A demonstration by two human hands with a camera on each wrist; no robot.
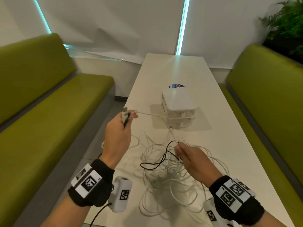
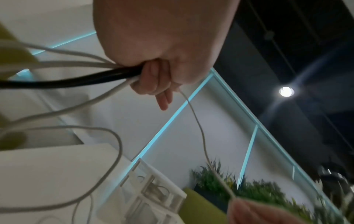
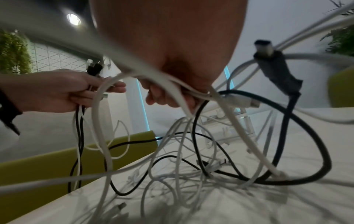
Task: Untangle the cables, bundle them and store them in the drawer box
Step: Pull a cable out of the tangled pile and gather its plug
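Nearest you, the tangle of white cables [image 1: 170, 174] lies heaped on the white table [image 1: 229, 145] between your wrists, with 1 black cable [image 1: 157, 163] looping through it. Your right hand [image 1: 191, 159] hovers just above the heap, fingers curled and pinching a white cable where it rises out of the pile. That strand runs up and left to your left hand [image 1: 118, 133], raised off the table's left edge, its fingers closed round several cable ends, 1 black plug [image 1: 127, 119] among them. Beyond the heap stands the drawer box [image 1: 178, 108], 2 drawers, both shut. Green benches [image 1: 49, 104] flank the table.
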